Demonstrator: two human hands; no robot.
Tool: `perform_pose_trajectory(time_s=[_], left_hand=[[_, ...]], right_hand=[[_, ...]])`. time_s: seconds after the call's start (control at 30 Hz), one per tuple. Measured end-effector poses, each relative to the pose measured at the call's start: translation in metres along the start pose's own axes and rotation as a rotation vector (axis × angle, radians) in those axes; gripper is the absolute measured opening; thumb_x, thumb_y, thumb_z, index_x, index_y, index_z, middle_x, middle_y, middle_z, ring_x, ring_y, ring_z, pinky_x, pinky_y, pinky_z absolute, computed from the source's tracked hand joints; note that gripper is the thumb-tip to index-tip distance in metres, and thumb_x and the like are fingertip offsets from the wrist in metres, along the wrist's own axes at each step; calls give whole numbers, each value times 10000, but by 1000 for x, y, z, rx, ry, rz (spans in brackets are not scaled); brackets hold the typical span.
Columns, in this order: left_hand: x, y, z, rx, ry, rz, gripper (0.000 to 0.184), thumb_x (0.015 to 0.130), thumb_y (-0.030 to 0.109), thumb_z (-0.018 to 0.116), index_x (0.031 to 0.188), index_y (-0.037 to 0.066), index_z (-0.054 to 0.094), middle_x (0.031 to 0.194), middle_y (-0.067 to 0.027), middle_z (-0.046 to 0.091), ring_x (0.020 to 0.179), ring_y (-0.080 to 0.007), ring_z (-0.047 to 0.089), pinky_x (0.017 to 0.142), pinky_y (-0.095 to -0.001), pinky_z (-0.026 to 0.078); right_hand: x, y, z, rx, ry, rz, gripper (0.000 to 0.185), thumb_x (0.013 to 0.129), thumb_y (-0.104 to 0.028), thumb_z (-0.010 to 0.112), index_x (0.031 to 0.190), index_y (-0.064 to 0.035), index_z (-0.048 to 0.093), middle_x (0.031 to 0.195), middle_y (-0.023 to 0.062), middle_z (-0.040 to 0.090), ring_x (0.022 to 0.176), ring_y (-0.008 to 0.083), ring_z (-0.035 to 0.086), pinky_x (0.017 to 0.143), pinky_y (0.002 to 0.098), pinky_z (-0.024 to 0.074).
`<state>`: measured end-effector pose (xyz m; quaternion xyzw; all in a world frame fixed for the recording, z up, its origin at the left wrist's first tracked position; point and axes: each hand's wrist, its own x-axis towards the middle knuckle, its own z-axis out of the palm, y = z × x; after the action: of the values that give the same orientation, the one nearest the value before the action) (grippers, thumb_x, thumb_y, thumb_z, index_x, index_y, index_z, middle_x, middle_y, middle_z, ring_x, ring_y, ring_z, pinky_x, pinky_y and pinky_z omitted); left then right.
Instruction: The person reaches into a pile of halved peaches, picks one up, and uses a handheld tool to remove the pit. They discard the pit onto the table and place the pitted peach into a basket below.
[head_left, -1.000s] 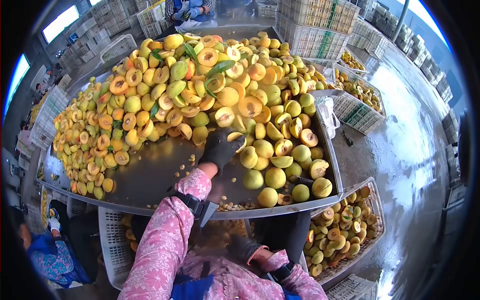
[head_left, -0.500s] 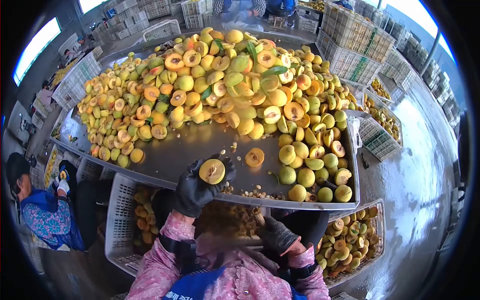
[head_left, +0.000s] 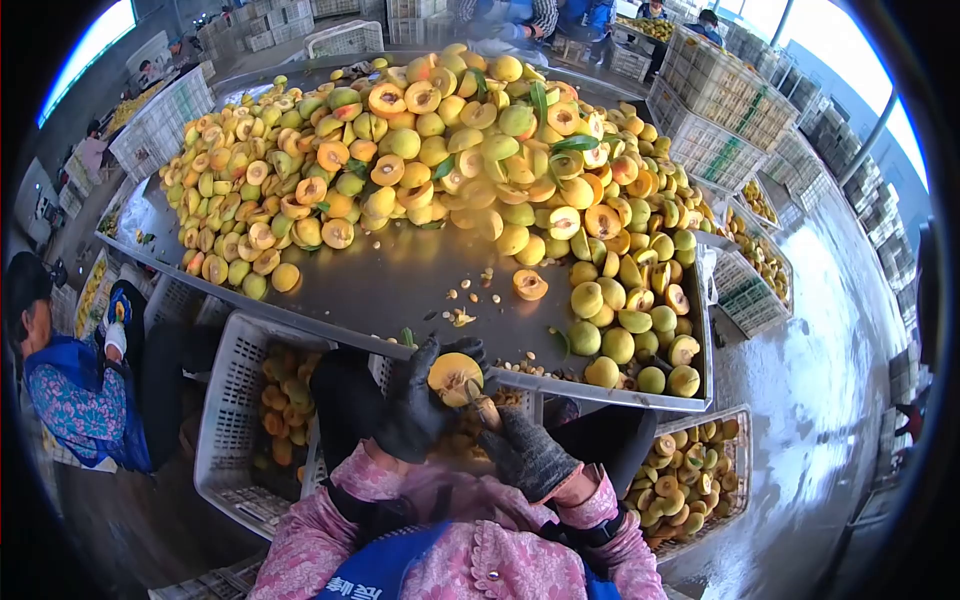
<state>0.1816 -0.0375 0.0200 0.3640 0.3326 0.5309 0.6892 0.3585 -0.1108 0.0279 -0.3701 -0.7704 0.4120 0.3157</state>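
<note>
My left hand (head_left: 408,405), in a black glove, is closed around a halved yellow peach (head_left: 455,377), its cut face turned up. A small wooden-handled tool (head_left: 487,411) is gripped in my right hand (head_left: 530,450), which wears a dark grey glove. The tool's metal tip reaches the lower edge of the cut face; its exact shape is hard to make out. Both hands are just in front of the near rim of the metal table (head_left: 370,270). On the table lie a single peach half (head_left: 530,285) and a big heap of peaches (head_left: 400,150), many of them halved.
Beside my left leg stands a crate (head_left: 232,400) with peach halves; another filled crate (head_left: 740,480) sits at my right. Loose pits (head_left: 470,290) dot the tabletop. A seated person (head_left: 80,380) works at the left. Stacked crates (head_left: 715,90) rise behind on the wet floor.
My right hand has come up and left with the tool, meeting the peach half. My left hand has moved slightly down and right with it. The view has shifted slightly.
</note>
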Motion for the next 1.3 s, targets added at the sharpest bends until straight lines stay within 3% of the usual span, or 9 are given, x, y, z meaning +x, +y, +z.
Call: perform_pose_trajectory(time_s=[0.13, 0.23, 0.33, 0.4, 0.57, 0.67, 0.9, 1.0, 1.3], left_hand=[[-4, -9, -4, -14, -85, 8, 381, 889, 140, 492, 1214, -52, 431, 1193, -157, 533, 1088, -240, 531, 966, -361, 416], [-7, -2, 8, -336, -90, -107, 397, 900, 112, 512, 1248, -40, 396, 1223, -156, 513, 1121, -218, 511, 983, -341, 397], [-15, 14, 26, -567, -58, -162, 396, 952, 198, 420, 1261, -48, 385, 1231, -173, 498, 1149, -226, 486, 1007, -343, 371], [-17, 17, 33, -568, -13, -140, 425, 964, 264, 372, 1249, -49, 407, 1217, -176, 508, 1140, -240, 492, 1004, -351, 375], [-17, 0, 30, -210, 28, 59, 460, 959, 325, 344, 1193, -48, 476, 1151, -162, 553, 1080, -252, 530, 973, -359, 408], [-15, -9, 25, -139, 45, 97, 439, 960, 304, 347, 1178, -51, 486, 1127, -156, 560, 1058, -246, 538, 968, -355, 409], [-12, -22, 18, -63, -18, 144, 348, 934, 121, 410, 1220, -75, 419, 1155, -186, 538, 1066, -249, 541, 944, -356, 426], [-16, -11, 32, -47, 5, 137, 425, 971, 273, 326, 1180, -71, 464, 1133, -170, 559, 1065, -247, 538, 966, -355, 409], [-17, -5, 45, -132, 59, 111, 448, 987, 306, 287, 1171, -64, 459, 1110, -156, 563, 1028, -216, 556, 933, -345, 436]], right_hand=[[9, -12, 13, 525, 121, 437, 208, 850, -1, 489, 1058, 2, 489, 943, 148, 491, 940, 274, 464, 859, 334, 386], [6, -7, 6, -352, 111, -106, 204, 875, 0, 487, 1078, -8, 471, 955, 111, 500, 888, 209, 480, 816, 295, 407], [5, -16, 5, 308, 41, 374, 235, 877, -4, 494, 1110, -6, 464, 978, 117, 510, 890, 204, 489, 819, 288, 407], [6, -18, 10, 413, 86, 433, 241, 857, -26, 489, 1095, 12, 477, 993, 149, 513, 940, 259, 484, 855, 341, 395], [2, -9, 6, -470, -26, -90, 330, 859, -42, 455, 1179, 34, 435, 1026, 124, 477, 927, 232, 466, 842, 347, 397], [3, -11, 10, 49, -85, 250, 477, 803, -158, 435, 1203, 102, 435, 1207, 290, 437, 1074, 411, 435, 969, 464, 334], [6, -9, 11, 77, -88, 284, 527, 789, -168, 447, 1238, 106, 414, 1224, 287, 434, 1118, 404, 421, 999, 442, 315], [11, -20, 4, -176, -90, 161, 522, 785, -171, 452, 1222, 114, 423, 1211, 288, 442, 1115, 398, 424, 1001, 438, 314], [13, -11, 10, -354, -17, 21, 485, 799, -125, 463, 1206, 135, 411, 1146, 330, 449, 1053, 435, 442, 956, 446, 347]])
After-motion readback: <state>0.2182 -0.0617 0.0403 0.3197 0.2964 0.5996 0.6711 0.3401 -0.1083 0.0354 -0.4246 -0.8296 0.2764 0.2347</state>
